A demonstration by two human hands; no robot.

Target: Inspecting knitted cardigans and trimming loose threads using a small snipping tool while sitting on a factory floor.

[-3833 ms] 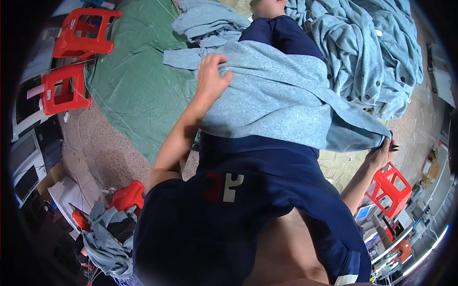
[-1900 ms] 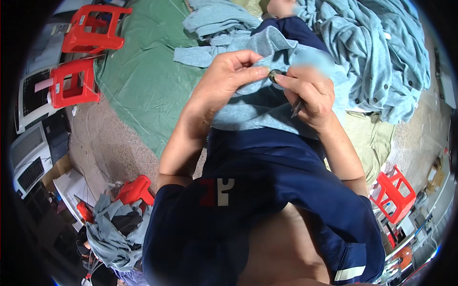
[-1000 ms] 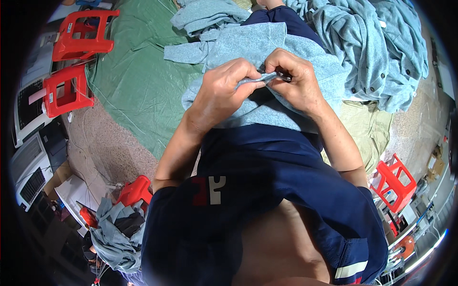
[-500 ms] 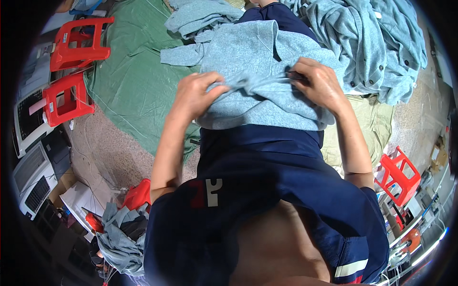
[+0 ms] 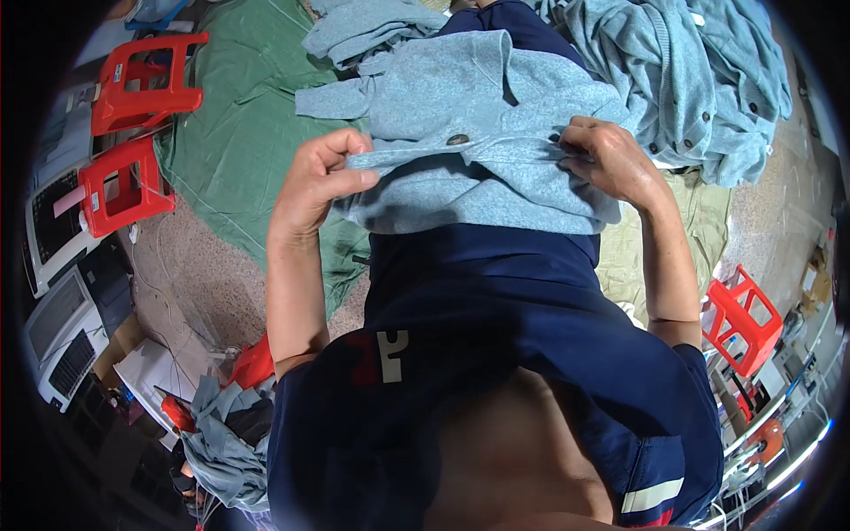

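Observation:
A light blue knitted cardigan (image 5: 443, 84) lies spread over my lap, its sleeve pointing left. My left hand (image 5: 328, 173) pinches one end of the cardigan's button band between thumb and fingers. Closed on the same band further right is my right hand (image 5: 611, 159); a small dark thing shows at its fingertips, too hidden to name. Between the hands the band is stretched roughly straight, with a dark button (image 5: 457, 140) on it. Below the band the cloth sags into a shadowed fold.
Heaped blue cardigans (image 5: 673, 80) lie at the far right, and more folded knitwear (image 5: 372, 31) at the far left. A green sheet (image 5: 239, 115) covers floor on the left. Red stools (image 5: 128, 186) stand on the left, another red stool (image 5: 744, 323) on the right.
My left hand has moved left and slightly down along the band, and my right hand slightly right. The band, bunched and twisted before, is now pulled out flat with the button showing.

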